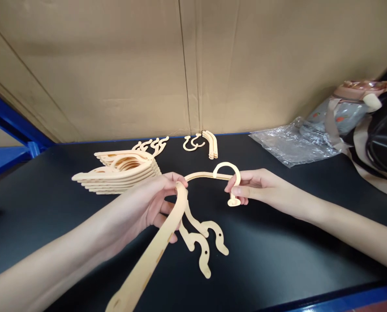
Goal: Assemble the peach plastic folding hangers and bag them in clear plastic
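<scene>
My left hand [162, 199] is closed on the upper end of a long, curved cream hanger arm [161, 242], which slants down toward the bottom of the view. My right hand [258, 186] pinches a cream hook [228, 167] by its stem, the round base pointing down and the curl up. A thin curved cream piece [201, 175] spans between the two hands, its ends hidden by the fingers. Two wavy cream pieces [201, 255] with small holes show just below and right of my left hand, over the black table [261, 260].
A stack of cream hangers [125, 177] stands at the left, with several hooks [151, 145] behind it. Loose hooks [191, 143] and short curved arms [211, 145] lie at the back. Clear plastic bag [287, 141], bottle [346, 108] and black bag [385, 138] are at the right.
</scene>
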Available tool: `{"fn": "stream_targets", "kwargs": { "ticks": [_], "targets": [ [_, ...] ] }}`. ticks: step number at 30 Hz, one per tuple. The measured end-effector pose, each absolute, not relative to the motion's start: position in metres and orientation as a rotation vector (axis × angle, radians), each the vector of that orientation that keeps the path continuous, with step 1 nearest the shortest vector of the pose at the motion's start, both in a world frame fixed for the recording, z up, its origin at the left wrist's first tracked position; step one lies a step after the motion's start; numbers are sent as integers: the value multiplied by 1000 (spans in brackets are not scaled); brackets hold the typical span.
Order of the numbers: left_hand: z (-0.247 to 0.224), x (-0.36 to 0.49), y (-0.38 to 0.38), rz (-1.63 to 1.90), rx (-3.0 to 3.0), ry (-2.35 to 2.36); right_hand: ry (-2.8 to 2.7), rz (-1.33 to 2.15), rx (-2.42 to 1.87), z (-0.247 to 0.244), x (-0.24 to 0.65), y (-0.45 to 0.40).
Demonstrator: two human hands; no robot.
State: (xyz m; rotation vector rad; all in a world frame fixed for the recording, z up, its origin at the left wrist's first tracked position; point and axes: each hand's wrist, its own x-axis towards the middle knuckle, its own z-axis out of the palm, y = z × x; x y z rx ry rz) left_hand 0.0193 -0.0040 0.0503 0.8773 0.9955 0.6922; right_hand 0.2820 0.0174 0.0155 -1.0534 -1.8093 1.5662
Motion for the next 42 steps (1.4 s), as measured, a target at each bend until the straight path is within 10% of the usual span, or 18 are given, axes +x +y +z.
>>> {"fn": "stream_targets", "kwargs": {
  "ticks": [19, 32, 42],
  "targets": [
    [22, 8, -6, 523, 1237, 1024, -1767, 1603, -1057, 4, 241, 30],
    [18, 0, -23, 685, 2912, 1258, -1667, 1547, -1012, -6, 241, 28],
    [23, 4, -29, 833, 3114, 1228, -1670, 1473, -915, -8, 241, 25]
  ]
}}
